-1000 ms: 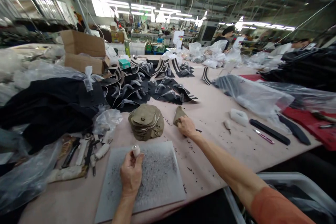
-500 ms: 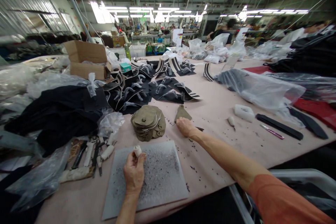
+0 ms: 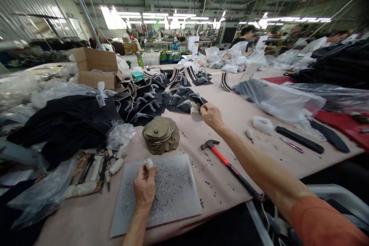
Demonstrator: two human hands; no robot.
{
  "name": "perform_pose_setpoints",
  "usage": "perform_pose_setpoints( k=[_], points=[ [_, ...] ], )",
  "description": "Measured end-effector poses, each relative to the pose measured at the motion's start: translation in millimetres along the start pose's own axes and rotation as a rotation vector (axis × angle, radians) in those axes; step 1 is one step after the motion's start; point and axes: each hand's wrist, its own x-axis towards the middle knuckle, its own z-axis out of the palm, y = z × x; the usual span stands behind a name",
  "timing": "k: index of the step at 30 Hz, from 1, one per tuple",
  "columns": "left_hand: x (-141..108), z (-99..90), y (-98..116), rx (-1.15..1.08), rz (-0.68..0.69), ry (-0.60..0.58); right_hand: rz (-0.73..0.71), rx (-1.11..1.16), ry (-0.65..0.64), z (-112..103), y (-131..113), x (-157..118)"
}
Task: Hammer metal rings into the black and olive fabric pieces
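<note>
My left hand [image 3: 144, 186] is closed around a small white-wrapped tool [image 3: 148, 163], perhaps a punch, above a grey board [image 3: 175, 215] strewn with dark bits. The tool's lower end is hidden by my fingers. Further off, my right hand [image 3: 212, 115] pinches a small fabric piece [image 3: 196, 113] by its edge; a pale face and some olive show. Left of it sits a stack of olive fabric pieces [image 3: 160, 134] with metal rings. A claw hammer [image 3: 223, 158] with a red and black handle lies below my right forearm.
Black panels with plastic-wrapped handles [image 3: 155, 100] spread across the far table, near a cardboard box [image 3: 96, 69]. Wrapped tools [image 3: 98, 167] and plastic bags lie left. A white roll [image 3: 263, 125], black strips [image 3: 300, 139] and a pen-like pink tool [image 3: 291, 145] lie right.
My right hand has moved up and away with the fabric piece, which now shows a pale face. The hammer, mostly covered by my arm before, is visible. My left hand stays over the board.
</note>
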Motion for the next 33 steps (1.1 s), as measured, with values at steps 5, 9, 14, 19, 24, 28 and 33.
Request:
perform_pose_setpoints(
  k=[5,9,14,19,24,28,33],
  points=[
    [-2.9,1.8,0.4,-0.026,0.015,-0.005,-0.47,0.28,0.017,18.0,-18.6,-101.7],
    [-7.2,3.6,5.0,-0.042,0.011,-0.018,-0.714,0.218,-0.26,55.4,-17.3,-196.6],
    [-10.1,3.5,6.2,-0.057,0.016,-0.035,-0.74,0.192,-0.352,67.2,-14.2,-229.0],
    [-10.2,0.8,12.8,-0.255,-0.082,-0.076,-0.345,0.498,-0.288,43.2,-21.2,-212.8],
    [-14.5,11.4,46.8,-0.658,-0.465,-0.326,-0.014,0.701,-0.26,16.8,-29.4,-196.8],
    [-11.2,42.3,70.3,-0.865,-0.753,-0.538,-0.006,0.727,-0.302,17.9,-29.8,-200.7],
    [18.0,69.2,90.5,-0.949,-0.738,-0.383,-0.183,0.582,-0.245,12.3,-25.3,-197.5]
  ],
)
